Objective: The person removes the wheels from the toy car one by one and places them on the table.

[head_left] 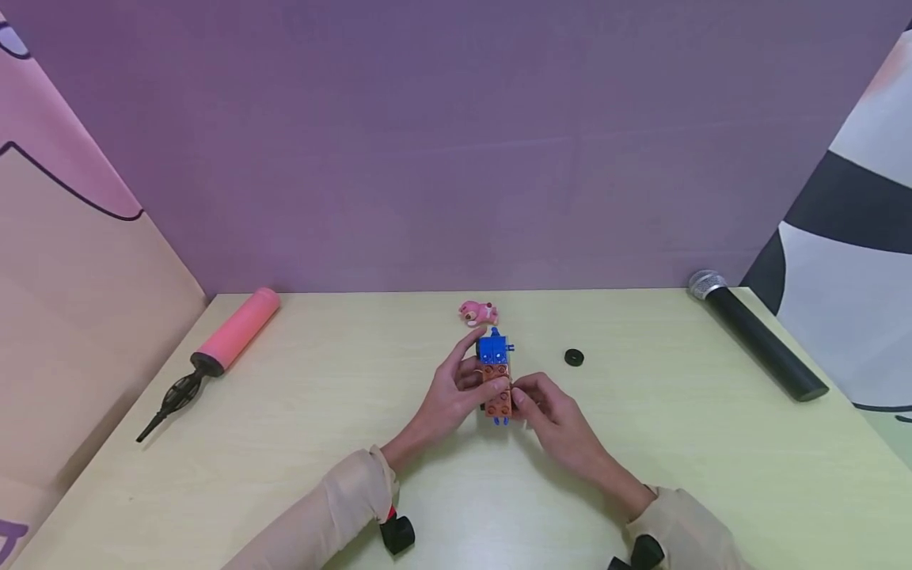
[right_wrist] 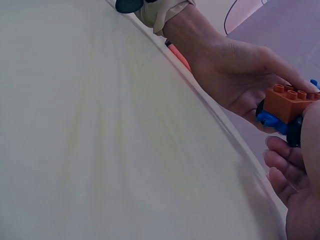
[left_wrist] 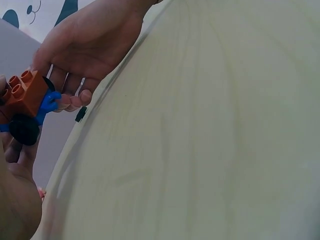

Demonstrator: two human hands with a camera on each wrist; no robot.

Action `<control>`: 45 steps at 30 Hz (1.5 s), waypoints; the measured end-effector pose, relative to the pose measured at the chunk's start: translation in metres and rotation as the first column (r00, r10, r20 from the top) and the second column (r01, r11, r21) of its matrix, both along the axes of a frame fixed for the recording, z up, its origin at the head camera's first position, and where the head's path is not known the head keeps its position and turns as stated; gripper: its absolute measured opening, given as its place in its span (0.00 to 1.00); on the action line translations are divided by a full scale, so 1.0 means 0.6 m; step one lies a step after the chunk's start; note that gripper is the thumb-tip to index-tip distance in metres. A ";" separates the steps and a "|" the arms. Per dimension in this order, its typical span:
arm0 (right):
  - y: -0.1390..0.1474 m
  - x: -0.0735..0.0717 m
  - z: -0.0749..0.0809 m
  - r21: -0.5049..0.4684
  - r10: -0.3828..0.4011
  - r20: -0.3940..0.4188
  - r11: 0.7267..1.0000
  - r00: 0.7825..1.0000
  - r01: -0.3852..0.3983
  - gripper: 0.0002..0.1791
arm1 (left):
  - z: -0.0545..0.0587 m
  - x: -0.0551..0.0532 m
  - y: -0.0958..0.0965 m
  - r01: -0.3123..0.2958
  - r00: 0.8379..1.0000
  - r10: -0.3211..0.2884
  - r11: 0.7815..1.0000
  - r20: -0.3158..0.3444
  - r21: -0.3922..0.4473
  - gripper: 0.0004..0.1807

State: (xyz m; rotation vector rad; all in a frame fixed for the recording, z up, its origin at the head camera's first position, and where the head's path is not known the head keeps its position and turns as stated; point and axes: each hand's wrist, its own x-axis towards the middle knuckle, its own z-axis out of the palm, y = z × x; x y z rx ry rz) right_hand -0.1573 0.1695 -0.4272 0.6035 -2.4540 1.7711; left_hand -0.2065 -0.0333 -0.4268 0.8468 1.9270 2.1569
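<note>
A building-block toy car, its orange bricks (head_left: 497,405) studded on a blue base, stands nose-up between both hands. My left hand (head_left: 449,400) grips it from the left, thumb across the orange front and fingers behind. Along its lower right side, my right hand (head_left: 559,419) pinches at a black wheel, largely covered by the fingers. In the left wrist view another black wheel (left_wrist: 24,129) shows on the left-hand side, beside blue hooks (left_wrist: 49,104). A bare blue peg (head_left: 510,347) sticks out at the upper right. One loose black wheel (head_left: 574,358) lies to the right.
Behind the toy car lies a small pink animal figure (head_left: 478,313). A pink and black hand pump (head_left: 238,332) is at the left of the pale table (head_left: 321,380), a black microphone (head_left: 758,336) at the right. A purple panel (head_left: 456,158) borders the far edge.
</note>
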 end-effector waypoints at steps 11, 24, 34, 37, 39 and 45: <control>-0.004 0.005 -0.004 -0.039 -0.034 -0.027 0.999 0.999 0.033 0.10 | -0.004 0.001 0.002 0.014 0.998 -0.011 0.999 0.055 -0.042 0.44; -0.008 0.009 -0.004 -0.059 -0.117 -0.103 0.992 0.988 0.111 0.10 | -0.011 0.005 0.005 0.037 0.998 -0.034 0.997 0.044 -0.070 0.28; -0.012 0.003 -0.002 -0.009 -0.113 -0.066 0.994 0.991 0.113 0.13 | -0.009 0.003 0.003 -0.004 1.000 0.005 0.998 0.012 -0.059 0.30; -0.011 0.002 -0.001 -0.013 -0.101 -0.053 0.995 0.993 0.101 0.13 | -0.007 0.003 0.004 -0.004 1.000 0.004 0.998 0.003 -0.067 0.30; -0.011 0.001 0.000 -0.027 -0.087 -0.053 0.996 0.995 0.086 0.13 | -0.006 0.002 0.004 -0.005 1.000 0.005 0.998 -0.002 -0.070 0.30; -0.011 0.001 0.000 -0.060 -0.056 -0.069 0.997 0.996 0.052 0.12 | -0.005 0.002 0.004 -0.006 1.000 0.006 0.998 -0.011 -0.064 0.28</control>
